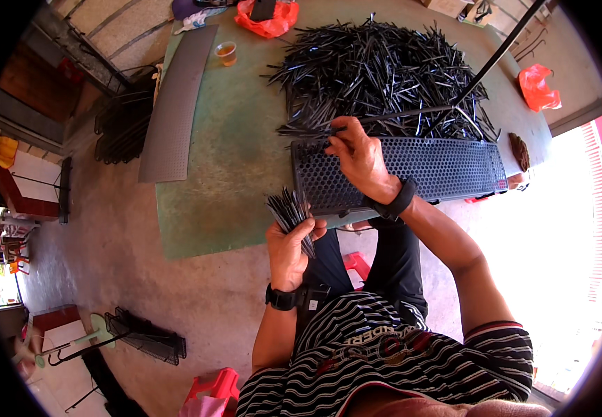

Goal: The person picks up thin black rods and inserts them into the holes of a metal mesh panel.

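My left hand (289, 254) is closed around a bundle of thin black strips (287, 210) near the front edge of the table. The strips' ends fan out above the thumb. Over the left part of a black perforated tray (440, 167), my right hand (360, 156) has its fingers pinched together. Something small and dark shows at those fingertips, too small to make out. The tray is long, with rows of round holes, and lies along the table's front edge. Just behind it rises a large heap of loose black strips (384, 73).
On the green table (224, 187) lies a long grey perforated sheet (179, 104), beside a cup of amber liquid (226, 53). A red plastic bag (267, 21) sits at the back. A thin black pole (502, 50) slants over the heap. Black wire racks (149, 335) stand on the floor at left.
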Action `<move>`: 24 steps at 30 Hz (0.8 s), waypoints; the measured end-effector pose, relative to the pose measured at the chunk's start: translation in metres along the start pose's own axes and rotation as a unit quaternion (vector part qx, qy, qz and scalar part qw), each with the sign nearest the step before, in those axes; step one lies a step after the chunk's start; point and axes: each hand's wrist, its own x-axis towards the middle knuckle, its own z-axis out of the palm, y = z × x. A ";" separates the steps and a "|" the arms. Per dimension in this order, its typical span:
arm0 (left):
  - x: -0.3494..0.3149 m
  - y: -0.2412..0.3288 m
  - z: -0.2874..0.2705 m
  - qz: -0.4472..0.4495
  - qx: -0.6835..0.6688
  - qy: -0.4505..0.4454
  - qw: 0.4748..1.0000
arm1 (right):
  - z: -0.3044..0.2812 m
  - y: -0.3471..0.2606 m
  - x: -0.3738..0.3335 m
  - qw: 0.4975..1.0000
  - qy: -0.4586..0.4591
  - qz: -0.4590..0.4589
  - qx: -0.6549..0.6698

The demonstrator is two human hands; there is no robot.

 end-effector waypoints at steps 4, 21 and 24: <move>-0.001 0.001 -0.001 -0.008 0.010 0.015 1.000 | 0.004 0.005 0.001 0.999 -0.014 -0.030 -0.025; -0.007 0.004 0.000 0.005 0.018 0.038 0.999 | 0.003 0.001 0.014 0.945 -0.080 -0.122 -0.294; -0.009 0.004 0.004 0.007 0.024 0.038 0.999 | 0.005 0.005 0.022 0.933 -0.107 -0.133 -0.316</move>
